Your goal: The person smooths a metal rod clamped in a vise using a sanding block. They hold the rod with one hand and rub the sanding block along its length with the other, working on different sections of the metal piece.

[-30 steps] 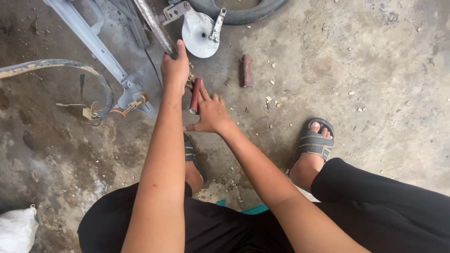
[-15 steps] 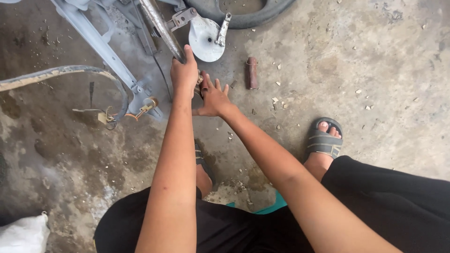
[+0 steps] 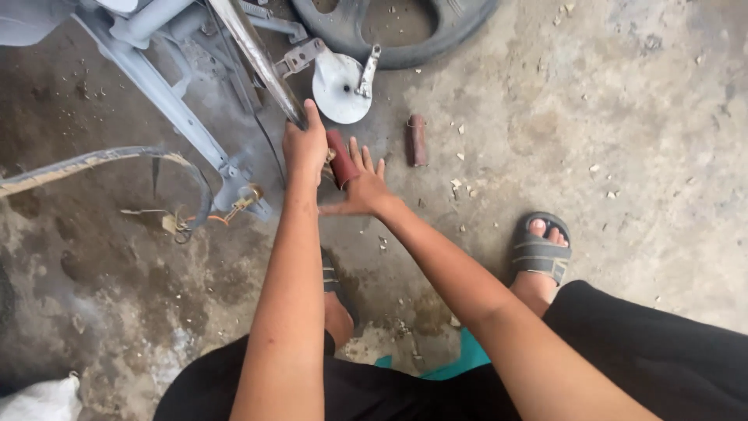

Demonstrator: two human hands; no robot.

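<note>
The left hand is closed around the end of a shiny metal bar. The bar slants down from the grey bike frame to the hand. The right hand is open, with its fingers spread. Its fingers press a dark red grip against the end of the bar, right beside the left hand.

The grip looks like a short rubber tube. I think it is light and a bit soft, so it can bend and squeeze. Rubber is not slippery, so it may stick tight on the metal. The best place to hold it looks like the middle, with the whole hand wrapped round it. The bar looks hard, stiff and smooth, so it could slip in a loose hand.

There are two red grips: one at the hands, and a second grip lying alone on the concrete floor. There is one round silver disc by the bar, and one black tyre at the top. Two feet in grey sandals show; the right sandal is easy to see.
</note>
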